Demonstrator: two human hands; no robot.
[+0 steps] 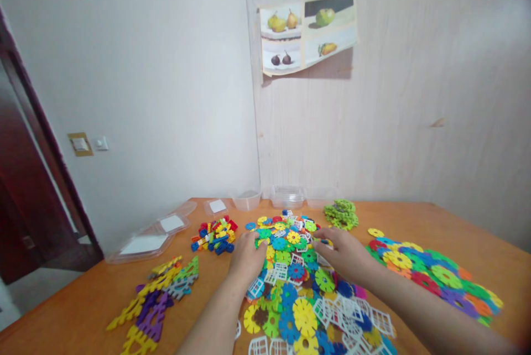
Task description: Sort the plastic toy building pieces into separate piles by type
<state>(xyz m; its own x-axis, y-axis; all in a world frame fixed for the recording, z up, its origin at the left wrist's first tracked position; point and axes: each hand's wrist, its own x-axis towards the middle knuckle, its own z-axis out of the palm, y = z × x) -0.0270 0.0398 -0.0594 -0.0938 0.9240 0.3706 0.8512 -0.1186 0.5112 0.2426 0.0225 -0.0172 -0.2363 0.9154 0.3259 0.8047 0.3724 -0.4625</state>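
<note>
A broad pile of notched plastic discs (305, 316) in yellow, blue and green lies in the middle of the table. White lattice window pieces (342, 311) are mixed into it. At the pile's left side is my left hand (248, 258), thumb and fingers apart and touching the discs. My right hand (342, 250) reaches in from the right, its fingers stretched over the pile's edge. Nothing held shows in either hand, though some left fingertips are hidden.
Small building bricks (215, 234) are heaped at left, near interlocking purple and yellow pieces (153, 308). More coloured discs (435, 277) spread at right. Green pieces (341, 214) sit at the back. Clear plastic tubs (287, 197) and lids (143, 244) line the wall side.
</note>
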